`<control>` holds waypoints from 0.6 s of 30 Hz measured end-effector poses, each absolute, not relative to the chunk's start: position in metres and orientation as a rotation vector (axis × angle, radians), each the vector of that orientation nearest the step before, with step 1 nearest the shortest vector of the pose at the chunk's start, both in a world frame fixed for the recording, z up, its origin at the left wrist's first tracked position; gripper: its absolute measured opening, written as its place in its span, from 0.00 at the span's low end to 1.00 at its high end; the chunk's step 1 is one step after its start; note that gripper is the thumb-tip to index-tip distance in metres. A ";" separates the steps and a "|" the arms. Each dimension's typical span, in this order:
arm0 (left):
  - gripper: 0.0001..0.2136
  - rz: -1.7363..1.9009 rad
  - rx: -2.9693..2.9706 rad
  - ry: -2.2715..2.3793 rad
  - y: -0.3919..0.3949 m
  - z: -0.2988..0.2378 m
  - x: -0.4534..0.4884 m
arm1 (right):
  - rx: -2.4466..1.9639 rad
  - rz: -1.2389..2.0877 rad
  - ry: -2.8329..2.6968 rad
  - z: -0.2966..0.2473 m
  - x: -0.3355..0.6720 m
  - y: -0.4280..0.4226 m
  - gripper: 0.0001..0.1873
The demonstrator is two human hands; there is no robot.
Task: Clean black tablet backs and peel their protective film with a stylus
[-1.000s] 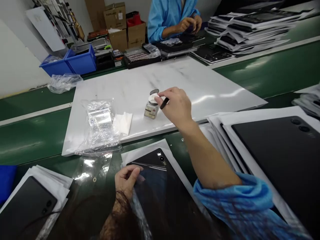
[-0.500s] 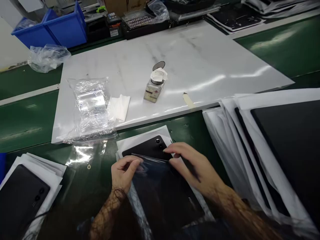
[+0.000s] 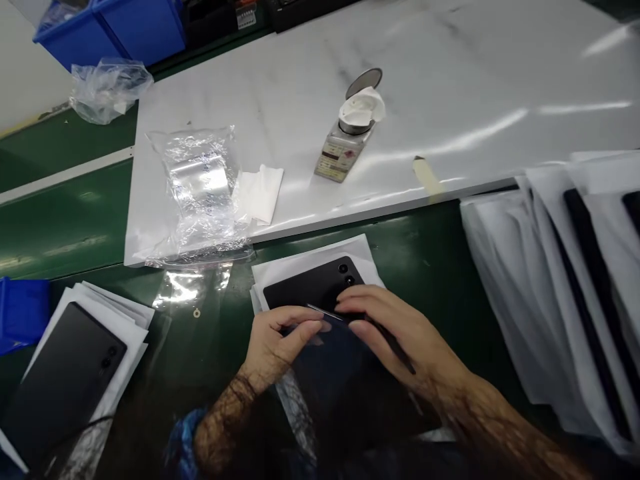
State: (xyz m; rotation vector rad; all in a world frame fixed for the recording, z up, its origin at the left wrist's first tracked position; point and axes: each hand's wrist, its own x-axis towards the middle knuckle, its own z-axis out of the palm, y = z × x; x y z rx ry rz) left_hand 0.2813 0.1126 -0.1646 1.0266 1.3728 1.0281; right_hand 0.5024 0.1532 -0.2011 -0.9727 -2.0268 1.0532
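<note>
A black tablet back panel [image 3: 310, 283] with camera lenses at its upper right lies on white sheets [image 3: 367, 250] in front of me. Over its lower part is a glossy, see-through film [image 3: 330, 373], whose upper edge stands a little away from the panel. My left hand [image 3: 285, 340] pinches that edge between thumb and fingers. Just below the lenses, my right hand [image 3: 390, 327] is closed, fingers and thumb around a slim dark item [image 3: 397, 347]. Its kind is unclear, and its front end is hidden by the fingers.
More black panels on white sheets lie at left [image 3: 70, 373]. Wrapped panels [image 3: 520, 280] lean at right. On the grey board [image 3: 280, 87] are a clear bag [image 3: 200, 187], a folded white cloth [image 3: 263, 197] and an open-lidded bottle [image 3: 345, 150]. Blue bins [image 3: 110, 33] stand behind.
The view has shifted, and things on the board look closer. My right fingers have drawn nearer to my left hand at the film's edge. The slim dark item now shows in my right hand.
</note>
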 end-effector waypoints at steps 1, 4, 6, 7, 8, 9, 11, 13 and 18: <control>0.04 1.026 1.023 1.381 0.112 -0.166 0.281 | -0.988 1.054 -1.963 -0.198 0.506 0.156 0.16; 0.03 0.986 1.067 1.416 0.111 -0.167 0.282 | -1.048 1.198 -1.704 -0.182 0.511 0.165 0.23; 0.03 0.947 1.125 1.442 0.112 -0.167 0.283 | -1.075 1.388 -1.547 -0.173 0.508 0.170 0.20; 0.03 0.928 1.153 1.453 0.112 -0.166 0.283 | -1.067 1.472 -1.496 -0.170 0.506 0.171 0.18; 0.03 0.911 1.179 1.462 0.113 -0.166 0.283 | -1.049 1.530 -1.465 -0.168 0.502 0.173 0.18; 0.03 0.898 1.201 1.469 0.113 -0.165 0.283 | -1.023 1.559 -1.452 -0.168 0.499 0.173 0.18; 0.04 0.879 1.235 1.480 0.114 -0.165 0.283 | -0.976 1.552 -1.438 -0.171 0.493 0.174 0.17; 0.04 0.870 1.261 1.484 0.114 -0.164 0.282 | -0.959 1.532 -1.418 -0.174 0.490 0.173 0.16; 0.04 0.865 1.293 1.474 0.113 -0.164 0.282 | -0.953 1.588 -1.377 -0.177 0.490 0.171 0.17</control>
